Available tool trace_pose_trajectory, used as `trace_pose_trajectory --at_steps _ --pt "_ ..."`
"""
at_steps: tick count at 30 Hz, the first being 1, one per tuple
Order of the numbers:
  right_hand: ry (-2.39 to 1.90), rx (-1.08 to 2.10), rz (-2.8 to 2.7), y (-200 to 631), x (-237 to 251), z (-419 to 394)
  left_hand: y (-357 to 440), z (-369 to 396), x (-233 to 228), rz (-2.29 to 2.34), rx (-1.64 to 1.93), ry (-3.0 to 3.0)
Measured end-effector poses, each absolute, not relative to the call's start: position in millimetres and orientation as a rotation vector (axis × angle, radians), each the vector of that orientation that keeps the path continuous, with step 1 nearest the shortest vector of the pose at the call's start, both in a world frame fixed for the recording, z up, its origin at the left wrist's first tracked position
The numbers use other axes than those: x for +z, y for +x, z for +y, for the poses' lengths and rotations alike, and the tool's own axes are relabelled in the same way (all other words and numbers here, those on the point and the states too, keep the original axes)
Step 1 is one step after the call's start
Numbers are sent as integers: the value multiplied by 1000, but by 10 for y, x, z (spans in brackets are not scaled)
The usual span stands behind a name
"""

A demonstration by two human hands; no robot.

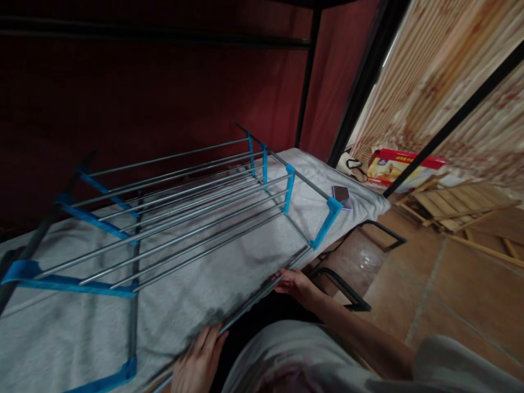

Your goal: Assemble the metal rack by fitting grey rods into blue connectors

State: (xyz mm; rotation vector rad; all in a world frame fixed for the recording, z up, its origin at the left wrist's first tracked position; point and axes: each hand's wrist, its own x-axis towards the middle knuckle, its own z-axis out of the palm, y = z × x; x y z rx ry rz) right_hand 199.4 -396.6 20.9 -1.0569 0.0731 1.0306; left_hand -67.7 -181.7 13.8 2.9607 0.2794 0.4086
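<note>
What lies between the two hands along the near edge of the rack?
In the head view, only a bare stretch of the rack's near metal rod over the grey sheet runs between left hand and right hand.

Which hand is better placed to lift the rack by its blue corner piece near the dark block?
Probably the right hand: it grips the near rail just below that blue corner piece of the rack. The left hand rests further down the rail, away from it.

I see dark red walls (143, 93), a terracotta tiled floor (442, 284), black metal bed posts (366, 82), striped patterned curtains (442, 65) and stacked wooden slats (462, 204).
</note>
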Motion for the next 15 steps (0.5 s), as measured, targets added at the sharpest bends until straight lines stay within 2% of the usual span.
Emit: trace_pose_trajectory --at_steps 6,12,15 --pt "-1058 1031 88 2084 190 -3993 14 -2087 110 133 532 2929" --pt "-1274 1001 -30 2137 271 -4097 104 -2053 180 128 453 2954" --pt "-1397 890 -67 2155 215 -4262 118 -2035 256 126 387 2949"
